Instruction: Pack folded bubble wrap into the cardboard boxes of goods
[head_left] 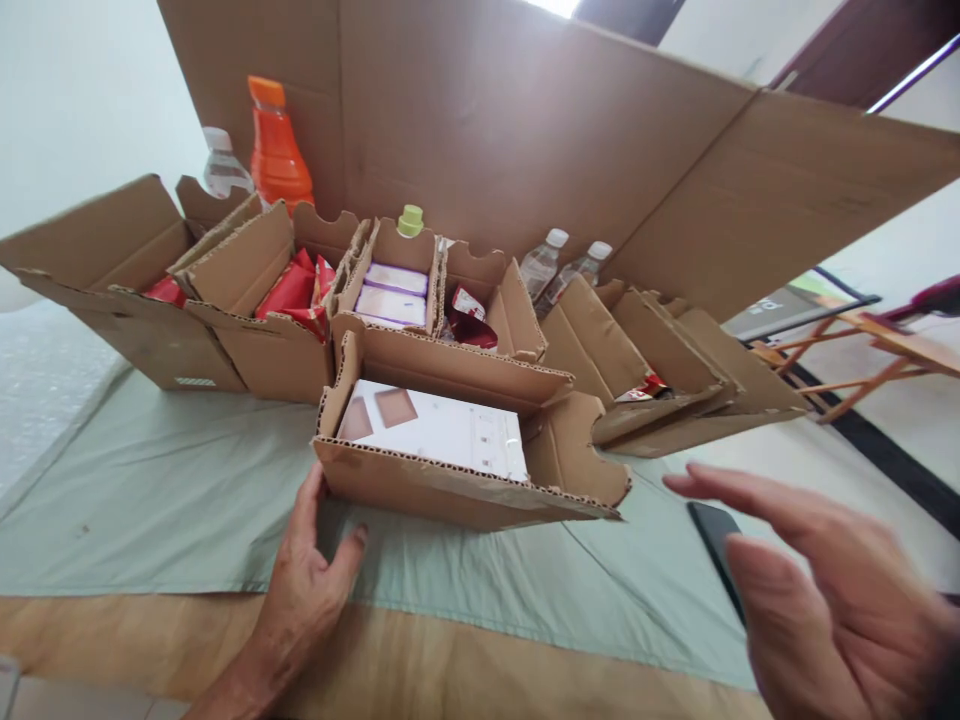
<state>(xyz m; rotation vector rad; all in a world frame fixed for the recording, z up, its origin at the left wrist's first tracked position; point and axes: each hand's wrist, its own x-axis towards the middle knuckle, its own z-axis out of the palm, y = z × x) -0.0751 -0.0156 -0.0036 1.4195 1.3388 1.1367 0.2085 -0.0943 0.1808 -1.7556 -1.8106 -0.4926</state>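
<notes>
Cardboard box [450,498] beside the left hand [309,575]

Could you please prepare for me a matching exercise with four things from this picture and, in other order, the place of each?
1. white carton with brown squares
2. left hand
3. right hand
4. orange bottle

A. partly in front of a dark flat object
B. inside the front cardboard box
C. behind the row of boxes
D. near the front cardboard box's left end

Pairs: 1-B, 2-D, 3-A, 4-C
</notes>
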